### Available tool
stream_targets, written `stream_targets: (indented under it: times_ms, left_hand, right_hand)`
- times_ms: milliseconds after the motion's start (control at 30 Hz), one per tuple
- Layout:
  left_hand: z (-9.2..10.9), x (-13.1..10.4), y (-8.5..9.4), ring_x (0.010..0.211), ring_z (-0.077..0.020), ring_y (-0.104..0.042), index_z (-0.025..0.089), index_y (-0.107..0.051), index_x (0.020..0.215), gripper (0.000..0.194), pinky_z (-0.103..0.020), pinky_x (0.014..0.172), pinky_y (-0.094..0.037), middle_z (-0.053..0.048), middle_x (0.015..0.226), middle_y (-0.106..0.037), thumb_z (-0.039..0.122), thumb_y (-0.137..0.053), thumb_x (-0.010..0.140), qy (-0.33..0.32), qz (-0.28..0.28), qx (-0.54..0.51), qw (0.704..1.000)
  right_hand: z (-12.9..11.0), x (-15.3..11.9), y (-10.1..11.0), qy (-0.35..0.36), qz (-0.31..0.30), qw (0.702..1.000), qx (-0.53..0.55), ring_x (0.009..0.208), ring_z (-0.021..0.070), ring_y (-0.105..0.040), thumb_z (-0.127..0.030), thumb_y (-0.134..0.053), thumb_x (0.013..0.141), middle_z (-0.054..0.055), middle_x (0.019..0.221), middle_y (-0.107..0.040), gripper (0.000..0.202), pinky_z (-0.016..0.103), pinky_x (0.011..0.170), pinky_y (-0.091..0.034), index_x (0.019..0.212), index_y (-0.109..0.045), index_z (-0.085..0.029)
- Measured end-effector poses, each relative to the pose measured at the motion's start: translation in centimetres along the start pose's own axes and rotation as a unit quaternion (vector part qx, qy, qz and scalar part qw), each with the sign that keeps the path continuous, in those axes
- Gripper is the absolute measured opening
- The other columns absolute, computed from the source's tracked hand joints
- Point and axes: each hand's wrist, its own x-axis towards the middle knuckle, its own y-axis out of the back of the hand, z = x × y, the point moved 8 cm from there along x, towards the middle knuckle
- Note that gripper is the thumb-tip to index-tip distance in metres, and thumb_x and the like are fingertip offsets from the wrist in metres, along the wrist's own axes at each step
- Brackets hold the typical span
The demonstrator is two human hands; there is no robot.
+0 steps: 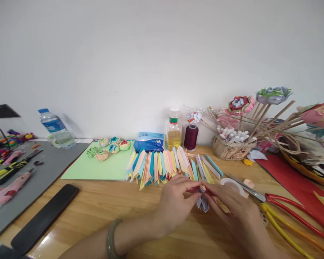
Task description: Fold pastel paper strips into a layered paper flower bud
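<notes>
My left hand (176, 201) and my right hand (236, 207) meet over the front of the table. Their fingertips pinch a small folded paper piece (203, 204) from both sides. It is pale lilac-white, with a bit of orange at its top; the fingers hide part of it. Just behind them lies a row of folded paper strips (156, 165) in yellow, peach, teal and lilac. Close to my right hand are a roll of white tape (233, 185) and scissors (263, 198) with red and yellow handles, blades apart.
Several small paper rosettes (102, 155) rest on green paper (75, 169). Along the wall stand a tissue pack (149, 142), a bottle of yellow liquid (174, 129), maroon thread (191, 137) and a basket (229, 149) of paper rolls. A black case (45, 217) and water bottle (56, 127) are leftward.
</notes>
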Motion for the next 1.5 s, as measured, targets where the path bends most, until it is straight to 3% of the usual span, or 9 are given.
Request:
stream_targets:
  times_ms: [133,367,633,967,1100,1233,1333,1400,1500]
  left_hand:
    - [0.2,-0.1,0.0,0.076,-0.0154,-0.058,0.02,-0.067,0.086,0.019,-0.032,0.073,-0.049,-0.003,0.078,-0.068,0.014,-0.06,0.07,-0.029,0.027,-0.005,0.999]
    - [0.7,-0.4,-0.2,0.082,-0.0156,-0.058,0.02,-0.067,0.09,0.02,-0.033,0.082,-0.048,-0.002,0.08,-0.07,0.013,-0.056,0.074,-0.056,0.02,0.011,0.998]
    - [-0.1,-0.6,-0.4,0.091,-0.016,-0.058,0.021,-0.066,0.092,0.021,-0.034,0.087,-0.046,-0.002,0.085,-0.07,0.015,-0.053,0.076,-0.018,0.021,-0.013,1.0]
    - [-0.6,-0.6,0.1,0.09,-0.0161,-0.057,0.017,-0.067,0.077,0.011,-0.032,0.085,-0.044,-0.004,0.077,-0.069,0.014,-0.058,0.072,0.032,0.048,-0.042,0.997]
    - [-0.7,-0.2,-0.1,0.078,-0.0138,-0.056,0.016,-0.063,0.075,0.007,-0.027,0.072,-0.046,-0.003,0.076,-0.063,0.016,-0.062,0.069,0.053,0.007,-0.073,0.996]
    - [-1.0,0.7,-0.4,0.072,-0.0117,-0.052,0.014,-0.058,0.068,0.018,-0.025,0.068,-0.043,-0.002,0.075,-0.056,0.024,-0.07,0.06,0.086,-0.061,-0.146,0.984]
    - [-2.3,0.5,-2.3,0.057,-0.0078,-0.049,0.013,-0.052,0.064,0.031,-0.022,0.055,-0.04,0.001,0.065,-0.053,0.03,-0.074,0.052,0.2,-0.183,-0.273,0.923]
    - [-2.8,0.0,-3.0,0.054,-0.0072,-0.049,0.013,-0.05,0.065,0.036,-0.022,0.053,-0.04,0.002,0.064,-0.053,0.031,-0.075,0.048,0.261,-0.221,-0.329,0.88]
    - [-3.3,-0.2,-3.1,0.054,-0.0069,-0.049,0.012,-0.05,0.065,0.037,-0.02,0.051,-0.038,0.001,0.064,-0.054,0.032,-0.076,0.047,0.28,-0.225,-0.337,0.871]
  right_hand:
    - [0.0,-0.4,0.0,0.022,0.027,0.998,-0.046,0.083,0.0186,-0.065,-0.021,-0.052,0.081,0.005,0.093,-0.069,0.018,0.032,0.076,-0.051,0.097,-0.06,-0.02]
    - [0.1,-0.5,0.5,0.028,0.061,0.995,-0.078,0.078,0.0181,-0.066,-0.023,-0.047,0.084,0.005,0.089,-0.07,0.018,0.03,0.07,-0.053,0.095,-0.061,-0.018]
    - [0.6,-0.2,0.5,-0.018,0.044,0.998,-0.052,0.078,0.0188,-0.066,-0.029,-0.044,0.084,0.007,0.088,-0.07,0.024,0.03,0.066,-0.054,0.092,-0.063,-0.017]
    - [0.8,-0.4,0.6,-0.022,0.046,0.998,-0.038,0.076,0.0198,-0.064,-0.029,-0.051,0.081,0.006,0.087,-0.069,0.015,0.031,0.065,-0.05,0.082,-0.062,-0.02]
    - [0.8,-0.1,0.1,-0.028,0.002,0.999,0.029,0.073,0.0178,-0.06,-0.026,-0.052,0.08,0.004,0.079,-0.066,0.007,0.029,0.064,-0.046,0.079,-0.058,-0.021]
    - [0.8,0.4,-0.7,-0.058,-0.088,0.986,0.126,0.065,0.0152,-0.056,-0.025,-0.048,0.082,0.001,0.069,-0.06,0.011,0.026,0.06,-0.042,0.073,-0.054,-0.021]
    - [0.9,0.5,-1.4,-0.111,-0.157,0.963,0.191,0.064,0.015,-0.054,-0.031,-0.046,0.082,0.001,0.067,-0.06,0.018,0.026,0.059,-0.041,0.07,-0.054,-0.021]
    - [0.9,0.4,-1.9,-0.144,-0.187,0.943,0.235,0.065,0.0155,-0.053,-0.034,-0.045,0.082,0.001,0.067,-0.059,0.022,0.025,0.059,-0.041,0.068,-0.054,-0.02]
    - [1.2,0.1,-2.7,-0.198,-0.206,0.909,0.304,0.063,0.0152,-0.052,-0.038,-0.046,0.081,0.001,0.065,-0.057,0.025,0.025,0.057,-0.04,0.068,-0.054,-0.019]
